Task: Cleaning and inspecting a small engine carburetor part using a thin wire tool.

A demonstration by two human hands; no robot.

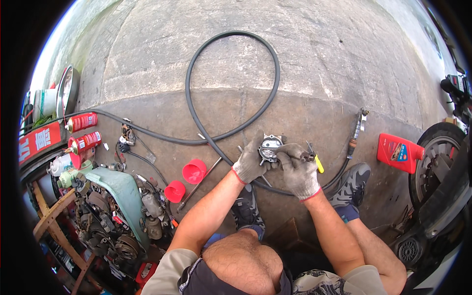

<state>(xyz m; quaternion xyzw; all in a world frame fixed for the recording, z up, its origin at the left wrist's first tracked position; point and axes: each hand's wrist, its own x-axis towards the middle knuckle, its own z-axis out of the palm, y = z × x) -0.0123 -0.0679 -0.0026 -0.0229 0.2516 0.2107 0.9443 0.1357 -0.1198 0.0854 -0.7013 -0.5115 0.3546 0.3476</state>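
Right between the two gloved hands there's a small silvery metal part (270, 147), held up off the floor. Left hand (250, 161) has it gripped, fingers curled around its near-left side. Right hand (298, 172) is half closed, bent fingers up against the part's right side; there's a small dark piece (310, 157) at those fingers, but I can't tell if they're actually pinching it.

Just right of that hand is a screwdriver with a yellow handle (319, 163). The black hose (278, 73) is what's in the way: big loop on the floor beyond the hands, then it runs right underneath them and over to an air gun (355, 130) off to the right. Farther right of the hands, a red bottle (399, 152) and a wheel (436, 164).

Left of the left hand: a thin metal rod (199, 185), two red cups (194, 171), then well out, two red spray cans (84, 142) and a pale green tub (120, 189) beside heaped metal parts (101, 216).
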